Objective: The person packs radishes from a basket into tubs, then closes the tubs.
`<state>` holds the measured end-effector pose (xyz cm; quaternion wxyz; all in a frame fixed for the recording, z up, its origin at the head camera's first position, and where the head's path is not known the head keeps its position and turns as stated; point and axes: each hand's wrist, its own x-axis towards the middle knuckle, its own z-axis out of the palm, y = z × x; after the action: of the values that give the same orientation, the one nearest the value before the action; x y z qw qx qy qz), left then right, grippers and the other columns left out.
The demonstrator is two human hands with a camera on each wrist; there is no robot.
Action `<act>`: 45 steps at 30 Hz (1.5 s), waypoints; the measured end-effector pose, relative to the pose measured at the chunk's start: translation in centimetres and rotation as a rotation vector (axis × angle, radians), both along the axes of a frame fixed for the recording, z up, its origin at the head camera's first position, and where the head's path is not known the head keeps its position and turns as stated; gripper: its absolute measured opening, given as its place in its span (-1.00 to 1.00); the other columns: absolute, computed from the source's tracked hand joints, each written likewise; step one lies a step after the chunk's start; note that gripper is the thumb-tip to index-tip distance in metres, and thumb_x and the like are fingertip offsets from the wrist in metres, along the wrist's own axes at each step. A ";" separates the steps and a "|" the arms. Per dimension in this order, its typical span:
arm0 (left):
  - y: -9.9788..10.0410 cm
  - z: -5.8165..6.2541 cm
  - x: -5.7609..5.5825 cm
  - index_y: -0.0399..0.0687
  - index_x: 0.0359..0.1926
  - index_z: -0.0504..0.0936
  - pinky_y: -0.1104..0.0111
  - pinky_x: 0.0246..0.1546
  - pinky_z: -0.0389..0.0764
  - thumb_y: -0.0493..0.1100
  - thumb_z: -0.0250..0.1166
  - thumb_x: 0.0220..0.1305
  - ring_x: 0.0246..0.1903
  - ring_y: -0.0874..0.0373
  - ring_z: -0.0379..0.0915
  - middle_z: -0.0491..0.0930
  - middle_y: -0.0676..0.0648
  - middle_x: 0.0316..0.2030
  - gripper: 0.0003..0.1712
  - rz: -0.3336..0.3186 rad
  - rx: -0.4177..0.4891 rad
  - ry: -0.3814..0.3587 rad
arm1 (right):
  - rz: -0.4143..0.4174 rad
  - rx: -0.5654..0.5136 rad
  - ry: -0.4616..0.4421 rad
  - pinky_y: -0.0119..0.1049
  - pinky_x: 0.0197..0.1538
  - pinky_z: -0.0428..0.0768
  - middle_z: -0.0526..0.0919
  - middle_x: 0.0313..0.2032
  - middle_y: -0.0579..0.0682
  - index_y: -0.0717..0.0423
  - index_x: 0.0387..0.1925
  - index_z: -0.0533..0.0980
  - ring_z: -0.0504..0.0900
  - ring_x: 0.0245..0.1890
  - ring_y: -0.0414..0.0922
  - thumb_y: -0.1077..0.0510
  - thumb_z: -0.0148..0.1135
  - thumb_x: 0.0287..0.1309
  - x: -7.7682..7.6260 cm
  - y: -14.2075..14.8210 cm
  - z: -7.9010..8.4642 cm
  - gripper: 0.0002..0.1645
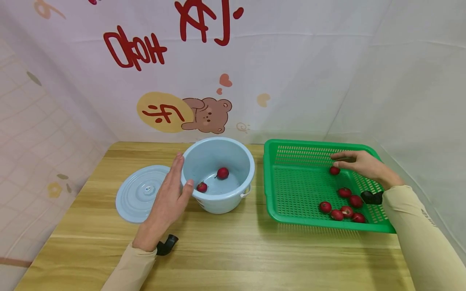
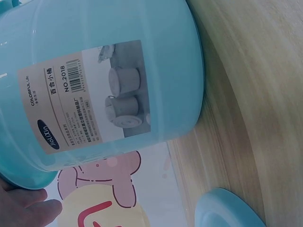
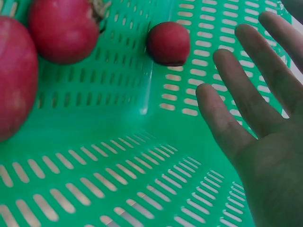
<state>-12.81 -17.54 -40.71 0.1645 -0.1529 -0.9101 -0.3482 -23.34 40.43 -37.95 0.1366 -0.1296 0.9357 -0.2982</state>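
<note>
The right hand, fingers extended, is hovering beside a small round red fruit inside the slotted green plastic basket, six more fruits lying nearer. The left hand, fingers straight, is touching the round pale-blue plastic bucket and partly blocking the flat blue lid.

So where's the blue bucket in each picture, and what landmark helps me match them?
Head: the blue bucket sits near the centre, slightly low.
Left wrist: upper left, cut off by the frame.
Right wrist: not in it.
Landmark shared by head and left wrist: the printed bear.
</note>
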 end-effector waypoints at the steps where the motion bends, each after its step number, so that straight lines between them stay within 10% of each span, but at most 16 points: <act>1: 0.0 0.0 0.0 -0.19 0.65 -0.02 -0.18 0.48 0.12 0.01 0.01 0.58 0.59 -0.10 -0.08 -0.10 -0.06 0.65 -0.20 -0.002 0.001 0.002 | 0.001 -0.001 -0.004 0.33 0.23 0.47 0.51 0.31 0.34 0.22 0.38 0.46 0.49 0.26 0.34 -0.12 0.13 0.52 0.0 0.1 -0.1 -0.36; 45: 0.1 -0.1 0.0 -0.18 0.65 -0.03 -0.16 0.49 0.14 -0.06 0.06 0.54 0.60 -0.08 -0.09 -0.10 -0.04 0.65 -0.18 0.007 0.004 0.004 | 0.023 0.017 -0.116 0.32 0.21 0.49 0.45 0.34 0.40 0.25 0.39 0.45 0.45 0.30 0.39 -0.03 0.20 0.49 -1.0 1.4 -2.7 -0.38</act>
<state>-12.85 -17.41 -40.82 0.1678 -0.1499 -0.9096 -0.3494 -24.33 41.80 -40.64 0.1952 -0.1214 0.9272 -0.2956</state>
